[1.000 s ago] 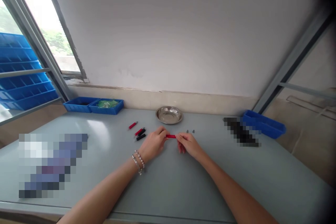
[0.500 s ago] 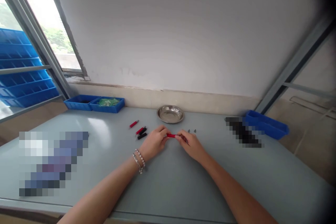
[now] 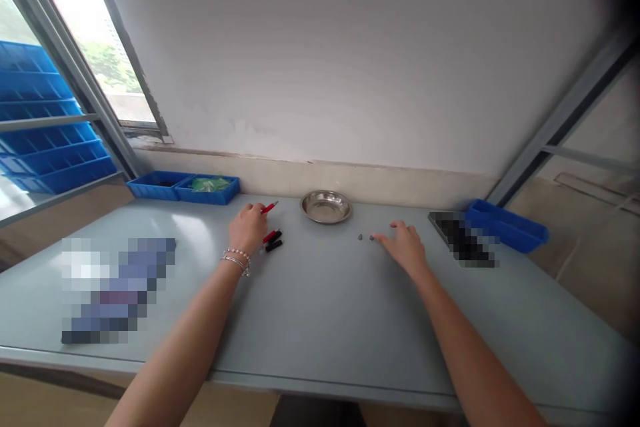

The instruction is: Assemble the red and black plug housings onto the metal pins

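Observation:
My left hand [image 3: 247, 228], with bracelets on its wrist, is closed on a small red tube [image 3: 269, 207] and holds it just above the grey table [image 3: 320, 307], left of centre. Right beside it lie a red piece and black pieces [image 3: 273, 240]. My right hand [image 3: 406, 247] rests low over the table with fingers stretched out, fingertips next to two tiny grey parts [image 3: 366, 237]. It holds nothing.
A shallow steel dish [image 3: 326, 206] stands at the back centre near the wall. Two blue trays [image 3: 184, 187] sit at the back left, one with green contents. Another blue tray [image 3: 506, 226] is at the back right. Blurred patches lie on the table's left and right.
My hands have parted. The left one carried the red tube away to the left and back. The right one let go and moved right, towards the tiny grey parts.

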Motion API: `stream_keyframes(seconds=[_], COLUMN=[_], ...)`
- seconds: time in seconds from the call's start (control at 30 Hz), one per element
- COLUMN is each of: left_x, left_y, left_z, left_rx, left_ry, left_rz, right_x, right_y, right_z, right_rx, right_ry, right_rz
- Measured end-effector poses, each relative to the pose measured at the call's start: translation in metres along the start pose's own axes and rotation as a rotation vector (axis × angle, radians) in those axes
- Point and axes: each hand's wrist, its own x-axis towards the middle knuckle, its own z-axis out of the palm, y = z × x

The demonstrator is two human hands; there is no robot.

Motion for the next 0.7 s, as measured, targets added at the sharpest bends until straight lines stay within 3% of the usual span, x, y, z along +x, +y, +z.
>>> stream_keyframes(seconds=[0.1,0.33,0.7], left_x=[0.005,0.009,0.013], left_y=[-0.011,-0.023,-0.027], left_z=[0.005,0.017,0.023], left_rx=[0.013,0.014,-0.014], left_ry=[-0.028,-0.164,-0.168], left_rz=[-0.063,-0.097,-0.179], right_x=[0.003,0.006,0.014], right_y=[0.004,0.011,0.013], right_z=[0.004,0.020,0.032], right_rx=[-0.008,-0.030,-0.037], right_ry=[-0.070,-0.053,-0.063], right_rz=[0.013,-0.072,-0.151])
